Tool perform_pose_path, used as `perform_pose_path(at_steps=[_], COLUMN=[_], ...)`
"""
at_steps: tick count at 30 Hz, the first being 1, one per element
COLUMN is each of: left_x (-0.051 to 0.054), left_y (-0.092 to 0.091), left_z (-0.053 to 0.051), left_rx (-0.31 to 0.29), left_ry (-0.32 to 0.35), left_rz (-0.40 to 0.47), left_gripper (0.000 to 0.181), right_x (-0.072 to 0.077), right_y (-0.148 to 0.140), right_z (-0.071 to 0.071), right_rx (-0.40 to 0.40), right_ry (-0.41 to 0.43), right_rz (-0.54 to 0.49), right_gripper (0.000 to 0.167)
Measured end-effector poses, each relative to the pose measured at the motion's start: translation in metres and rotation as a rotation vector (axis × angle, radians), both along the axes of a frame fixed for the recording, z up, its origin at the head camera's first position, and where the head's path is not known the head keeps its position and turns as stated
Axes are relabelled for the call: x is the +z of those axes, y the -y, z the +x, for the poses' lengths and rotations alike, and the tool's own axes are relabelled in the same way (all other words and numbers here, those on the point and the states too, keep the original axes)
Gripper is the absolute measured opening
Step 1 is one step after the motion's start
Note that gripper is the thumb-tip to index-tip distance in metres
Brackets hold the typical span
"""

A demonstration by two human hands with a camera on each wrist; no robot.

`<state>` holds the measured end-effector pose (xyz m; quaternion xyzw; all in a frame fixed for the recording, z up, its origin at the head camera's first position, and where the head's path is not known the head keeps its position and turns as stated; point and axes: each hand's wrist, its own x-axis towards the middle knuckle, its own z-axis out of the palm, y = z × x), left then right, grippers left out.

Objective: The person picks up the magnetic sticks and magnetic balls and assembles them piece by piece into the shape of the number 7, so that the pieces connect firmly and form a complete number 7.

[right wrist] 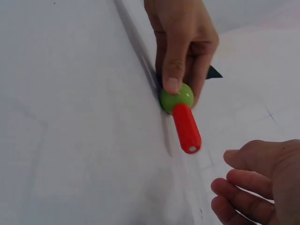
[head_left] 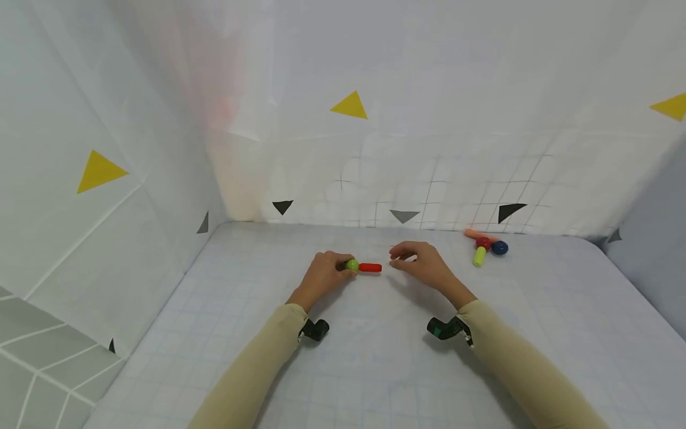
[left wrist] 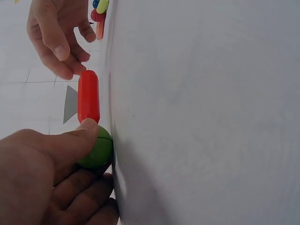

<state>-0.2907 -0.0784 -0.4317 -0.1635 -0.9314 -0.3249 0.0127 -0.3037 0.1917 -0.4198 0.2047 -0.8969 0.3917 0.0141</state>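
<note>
A small maraca with a round green head [head_left: 352, 264] and a red handle [head_left: 370, 268] lies sideways near the middle of the table. My left hand [head_left: 325, 271] pinches the green head; in the left wrist view the thumb presses on it [left wrist: 99, 149] where it meets the handle. The red handle points right, toward my right hand [head_left: 423, 262]. That hand holds nothing, its fingers loosely bent and thumb apart from them. In the right wrist view a gap shows between its fingers and the handle's pale-tipped end [right wrist: 187, 131].
At the back right lie more maraca-like pieces: a red ball [head_left: 483, 243], a dark blue ball [head_left: 500, 248], a yellow-green handle [head_left: 479, 257] and an orange handle [head_left: 474, 234]. White sheeting [head_left: 429, 119] with triangle marks rises behind the white table [head_left: 375, 381].
</note>
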Motion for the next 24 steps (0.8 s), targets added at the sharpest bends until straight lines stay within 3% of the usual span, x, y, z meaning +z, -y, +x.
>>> perform_pose_path(at_steps=[12, 24], left_x=[0.002, 0.0], left_y=[0.005, 0.003], left_z=[-0.002, -0.002], left_rx=[0.01, -0.002], left_ry=[0.018, 0.03], left_rz=[-0.011, -0.013], left_gripper=[0.041, 0.039], right_x=[0.011, 0.017], right_y=[-0.041, -0.074], right_z=[-0.004, 0.003], right_rx=[-0.038, -0.103], right_ry=[-0.023, -0.063], right_rz=[0.011, 0.035], right_gripper=[0.027, 0.027])
